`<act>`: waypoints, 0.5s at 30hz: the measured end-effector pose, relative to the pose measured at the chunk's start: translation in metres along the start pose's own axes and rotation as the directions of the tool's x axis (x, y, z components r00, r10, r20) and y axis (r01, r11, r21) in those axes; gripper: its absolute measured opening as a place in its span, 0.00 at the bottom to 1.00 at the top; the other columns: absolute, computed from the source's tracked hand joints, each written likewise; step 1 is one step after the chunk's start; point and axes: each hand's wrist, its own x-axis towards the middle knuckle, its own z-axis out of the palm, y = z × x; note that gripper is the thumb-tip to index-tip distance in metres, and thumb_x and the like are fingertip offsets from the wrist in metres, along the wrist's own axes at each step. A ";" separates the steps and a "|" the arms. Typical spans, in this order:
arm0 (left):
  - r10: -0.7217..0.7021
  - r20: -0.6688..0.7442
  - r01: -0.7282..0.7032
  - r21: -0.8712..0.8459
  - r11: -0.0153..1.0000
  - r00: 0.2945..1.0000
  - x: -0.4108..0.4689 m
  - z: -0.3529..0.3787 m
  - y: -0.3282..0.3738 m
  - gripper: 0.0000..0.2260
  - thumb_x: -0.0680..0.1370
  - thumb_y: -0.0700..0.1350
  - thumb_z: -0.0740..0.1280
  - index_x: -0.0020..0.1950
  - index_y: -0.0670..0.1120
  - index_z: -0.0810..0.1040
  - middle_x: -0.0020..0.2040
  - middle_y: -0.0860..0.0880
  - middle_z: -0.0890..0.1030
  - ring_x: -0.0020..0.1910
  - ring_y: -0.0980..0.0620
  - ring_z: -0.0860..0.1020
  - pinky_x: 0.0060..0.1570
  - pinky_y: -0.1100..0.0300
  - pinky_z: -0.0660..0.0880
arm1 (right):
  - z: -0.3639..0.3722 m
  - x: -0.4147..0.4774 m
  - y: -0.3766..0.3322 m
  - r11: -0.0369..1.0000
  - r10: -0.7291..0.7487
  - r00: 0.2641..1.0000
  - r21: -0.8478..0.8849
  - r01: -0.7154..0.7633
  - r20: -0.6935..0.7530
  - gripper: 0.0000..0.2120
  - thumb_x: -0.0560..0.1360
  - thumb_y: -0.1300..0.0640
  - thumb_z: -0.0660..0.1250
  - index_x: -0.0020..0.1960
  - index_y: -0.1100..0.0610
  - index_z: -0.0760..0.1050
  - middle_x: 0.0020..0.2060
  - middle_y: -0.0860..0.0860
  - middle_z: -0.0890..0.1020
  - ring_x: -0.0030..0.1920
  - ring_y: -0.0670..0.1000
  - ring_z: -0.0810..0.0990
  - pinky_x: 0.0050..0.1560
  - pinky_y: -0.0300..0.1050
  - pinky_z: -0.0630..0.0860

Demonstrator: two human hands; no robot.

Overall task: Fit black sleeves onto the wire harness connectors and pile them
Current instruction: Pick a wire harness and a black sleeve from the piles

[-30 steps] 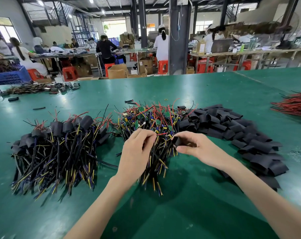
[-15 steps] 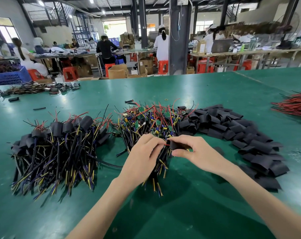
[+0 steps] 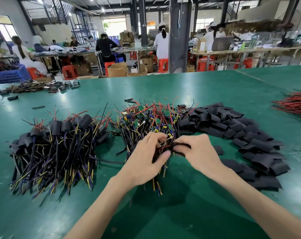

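Right hand [image 3: 199, 153] pinches sleeve [image 3: 181, 146]; left hand [image 3: 143, 163] wires [image 3: 161, 149] (apparently).

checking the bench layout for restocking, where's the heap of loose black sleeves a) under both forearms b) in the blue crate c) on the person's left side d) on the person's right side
d: the loose black sleeves lie on the green table out past the right hand, which pinches one sleeve at the harness gripped by the left hand; the left-side pile is already sleeved harnesses.
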 end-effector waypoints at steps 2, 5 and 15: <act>-0.059 0.083 0.052 0.083 0.995 0.995 0.000 -0.008 -0.010 0.24 0.73 0.61 0.65 0.65 0.52 0.69 0.56 0.59 0.72 0.57 0.61 0.69 0.61 0.60 0.63 | -0.009 0.004 0.004 0.998 0.062 0.994 0.040 -0.058 -0.090 0.05 0.68 0.63 0.73 0.39 0.54 0.83 0.25 0.43 0.79 0.26 0.38 0.73 0.31 0.29 0.64; -0.120 0.125 0.102 0.138 0.985 0.985 0.002 -0.011 -0.020 0.20 0.72 0.56 0.72 0.59 0.50 0.74 0.51 0.59 0.74 0.54 0.58 0.71 0.61 0.58 0.66 | -0.020 0.011 0.010 0.989 0.136 0.980 0.081 -0.125 -0.143 0.06 0.68 0.63 0.73 0.38 0.53 0.83 0.28 0.47 0.82 0.29 0.40 0.77 0.35 0.35 0.70; -0.150 -0.137 0.124 -0.183 0.975 0.979 0.009 -0.015 -0.016 0.04 0.76 0.35 0.67 0.43 0.42 0.74 0.52 0.50 0.71 0.36 0.57 0.76 0.36 0.65 0.76 | -0.034 0.018 0.021 0.981 0.138 0.979 0.159 -0.114 -0.152 0.11 0.69 0.67 0.71 0.36 0.52 0.80 0.27 0.46 0.81 0.25 0.35 0.74 0.31 0.27 0.66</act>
